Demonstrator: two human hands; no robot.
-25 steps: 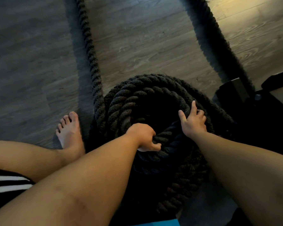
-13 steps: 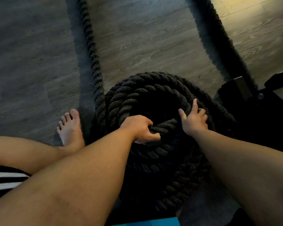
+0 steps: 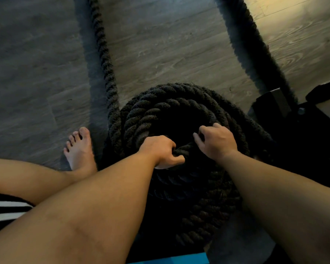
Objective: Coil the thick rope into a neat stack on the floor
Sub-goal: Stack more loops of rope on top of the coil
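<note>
A thick dark braided rope [image 3: 160, 111] lies coiled in a round stack on the wooden floor in front of me. One free length [image 3: 103, 54] runs from the coil's left side away to the top edge. My left hand [image 3: 161, 151] grips a strand near the coil's centre, fingers and thumb curled round it. My right hand [image 3: 216, 141] sits just to the right on the inner loops, its fingers curled into the rope. The near side of the coil is in deep shadow.
A second dark rope length [image 3: 255, 54] runs along the floor at the upper right. A black metal frame or stand [image 3: 274, 105] sits right of the coil. My bare foot [image 3: 80, 149] rests left of it. A blue edge [image 3: 170, 260] shows at the bottom.
My right hand's fingers, straight and spread before, have curled into the rope. My left hand has shifted slightly up and left with its strand.
</note>
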